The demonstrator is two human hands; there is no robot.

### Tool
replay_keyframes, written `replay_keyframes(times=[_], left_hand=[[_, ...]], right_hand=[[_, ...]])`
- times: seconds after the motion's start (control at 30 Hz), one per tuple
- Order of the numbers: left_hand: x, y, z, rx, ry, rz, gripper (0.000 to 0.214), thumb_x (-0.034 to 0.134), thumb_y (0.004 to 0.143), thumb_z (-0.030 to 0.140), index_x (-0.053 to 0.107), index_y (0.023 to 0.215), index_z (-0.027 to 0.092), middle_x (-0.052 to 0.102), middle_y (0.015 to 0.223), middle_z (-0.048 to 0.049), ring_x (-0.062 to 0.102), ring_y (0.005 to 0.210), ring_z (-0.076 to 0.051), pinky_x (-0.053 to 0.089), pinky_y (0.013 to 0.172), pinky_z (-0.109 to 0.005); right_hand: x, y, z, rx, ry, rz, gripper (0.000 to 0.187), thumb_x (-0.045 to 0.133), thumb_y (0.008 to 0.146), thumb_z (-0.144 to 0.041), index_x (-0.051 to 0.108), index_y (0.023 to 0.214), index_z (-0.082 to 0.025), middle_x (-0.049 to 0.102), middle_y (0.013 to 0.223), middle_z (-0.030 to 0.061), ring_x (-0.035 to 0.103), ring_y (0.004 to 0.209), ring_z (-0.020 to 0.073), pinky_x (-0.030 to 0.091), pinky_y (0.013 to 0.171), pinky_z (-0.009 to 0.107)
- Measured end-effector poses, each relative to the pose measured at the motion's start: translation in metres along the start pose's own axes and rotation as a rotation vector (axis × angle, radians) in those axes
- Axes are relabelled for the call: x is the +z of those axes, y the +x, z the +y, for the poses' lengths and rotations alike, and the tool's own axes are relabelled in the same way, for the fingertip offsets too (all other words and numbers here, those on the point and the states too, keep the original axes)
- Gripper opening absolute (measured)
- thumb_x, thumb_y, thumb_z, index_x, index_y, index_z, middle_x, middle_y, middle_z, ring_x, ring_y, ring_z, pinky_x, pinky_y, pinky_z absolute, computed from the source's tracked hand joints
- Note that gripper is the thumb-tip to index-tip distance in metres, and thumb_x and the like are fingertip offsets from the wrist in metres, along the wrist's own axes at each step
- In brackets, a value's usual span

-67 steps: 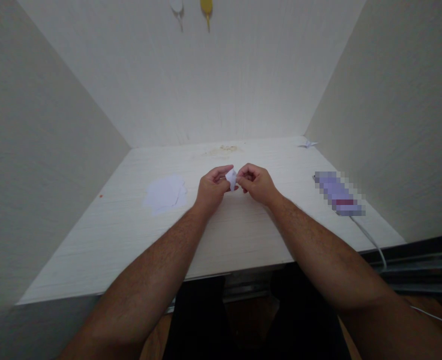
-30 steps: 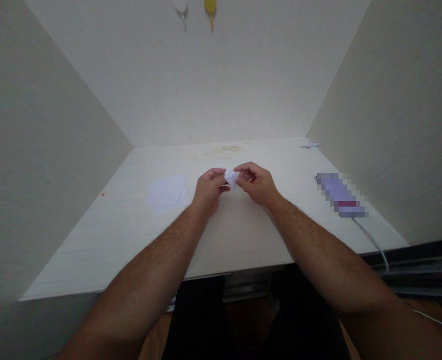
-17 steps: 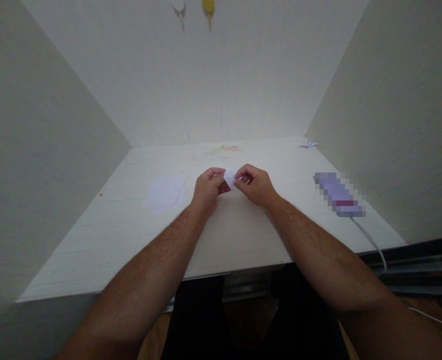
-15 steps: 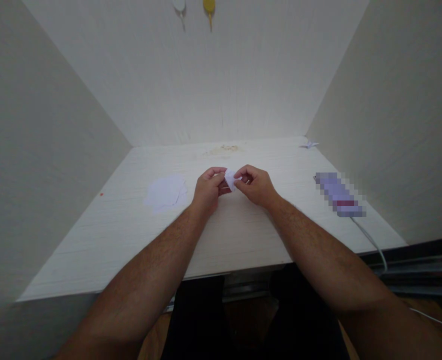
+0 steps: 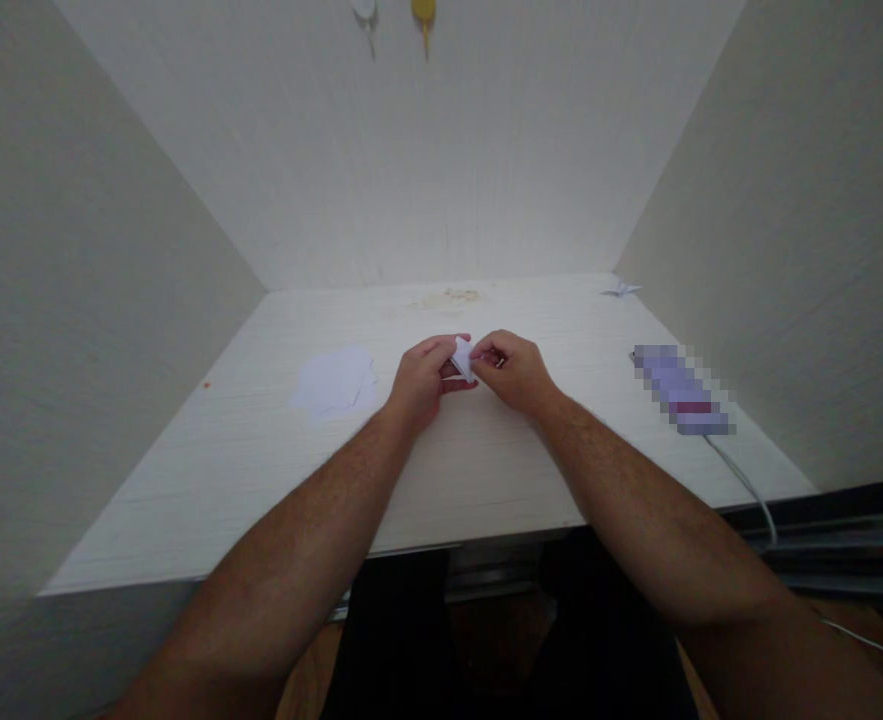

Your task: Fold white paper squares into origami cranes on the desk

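Observation:
A small folded piece of white paper [image 5: 464, 360] is held between my two hands above the middle of the desk. My left hand [image 5: 422, 378] grips its left side, thumb on top and fingers behind. The thumb and forefinger of my right hand [image 5: 512, 368] pinch its right edge. The fingers cover parts of the paper, so its full folded shape is hard to tell. Left of my left hand lies a loose stack of white paper sheets [image 5: 334, 380].
A white folded paper figure [image 5: 622, 289] sits in the back right corner of the desk [image 5: 478, 470]. At the right lies a pixelated phone-like object [image 5: 677, 388] with a white cable [image 5: 745, 478]. Walls enclose three sides. Two hooks, white [image 5: 364, 10] and yellow [image 5: 424, 12], hang on the back wall.
The paper has turned slightly and shows a more pointed outline. My left fingers have shifted a little to the right around it, while my right hand stays pinched at its edge.

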State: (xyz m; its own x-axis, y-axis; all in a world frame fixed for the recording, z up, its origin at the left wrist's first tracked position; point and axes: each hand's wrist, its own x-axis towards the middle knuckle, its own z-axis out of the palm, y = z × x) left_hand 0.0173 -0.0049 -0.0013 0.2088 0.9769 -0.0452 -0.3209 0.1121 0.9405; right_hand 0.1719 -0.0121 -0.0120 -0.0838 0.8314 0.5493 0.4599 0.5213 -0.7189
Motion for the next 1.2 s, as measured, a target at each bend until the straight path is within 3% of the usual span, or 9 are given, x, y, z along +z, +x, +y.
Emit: replay_keyframes(times=[0.27,0.6,0.87,1.07,1.2], left_hand=[[-0.004,0.0021,-0.0008,0.002,-0.066,-0.023,0.024,0.065,0.082,0.03,0.068,0.102,0.018,0.066,0.084,-0.0041,0.065,0.07,-0.014,0.06,0.066,-0.034],[-0.0054,0.0049,-0.0022,0.01,-0.079,-0.031,0.024,0.061,0.086,0.03,0.066,0.106,0.019,0.066,0.084,-0.0046,0.065,0.066,-0.014,0.059,0.059,-0.032],[0.0002,0.0033,-0.0073,0.116,0.05,0.055,0.037,0.062,0.085,0.044,0.065,0.113,0.022,0.063,0.076,-0.0014,0.067,0.064,-0.014,0.06,0.065,-0.035],[-0.0011,-0.0003,-0.0076,0.13,0.061,-0.062,0.062,0.076,0.067,0.019,0.057,0.126,0.018,0.072,0.087,-0.0055,0.07,0.077,-0.017,0.059,0.079,-0.039],[-0.0002,-0.0013,-0.0066,0.143,0.063,-0.063,0.06,0.072,0.066,0.015,0.058,0.124,0.018,0.073,0.089,-0.0061,0.07,0.076,-0.016,0.059,0.079,-0.038]], right_hand=[[-0.0007,0.0007,-0.0009,-0.022,0.06,-0.038,0.007,0.071,0.074,-0.02,0.064,0.074,-0.02,0.059,0.076,-0.0006,0.051,0.062,0.0107,0.043,0.061,0.027],[-0.0014,0.001,0.003,-0.02,0.14,-0.086,0.007,0.071,0.073,-0.016,0.068,0.076,-0.022,0.06,0.082,0.0002,0.053,0.07,0.0127,0.045,0.065,0.029],[0.0006,0.0018,0.0015,-0.068,0.005,-0.069,0.011,0.071,0.072,-0.011,0.068,0.071,-0.022,0.055,0.077,-0.0006,0.049,0.065,0.0115,0.043,0.064,0.028],[0.0014,0.0009,0.0024,-0.076,-0.025,-0.03,0.009,0.07,0.075,-0.014,0.066,0.072,-0.022,0.056,0.075,-0.0006,0.048,0.064,0.0116,0.041,0.062,0.027],[0.0012,0.0013,0.0031,-0.085,-0.017,-0.031,0.01,0.071,0.073,-0.012,0.066,0.07,-0.021,0.056,0.074,-0.0006,0.049,0.064,0.0116,0.041,0.061,0.027]])
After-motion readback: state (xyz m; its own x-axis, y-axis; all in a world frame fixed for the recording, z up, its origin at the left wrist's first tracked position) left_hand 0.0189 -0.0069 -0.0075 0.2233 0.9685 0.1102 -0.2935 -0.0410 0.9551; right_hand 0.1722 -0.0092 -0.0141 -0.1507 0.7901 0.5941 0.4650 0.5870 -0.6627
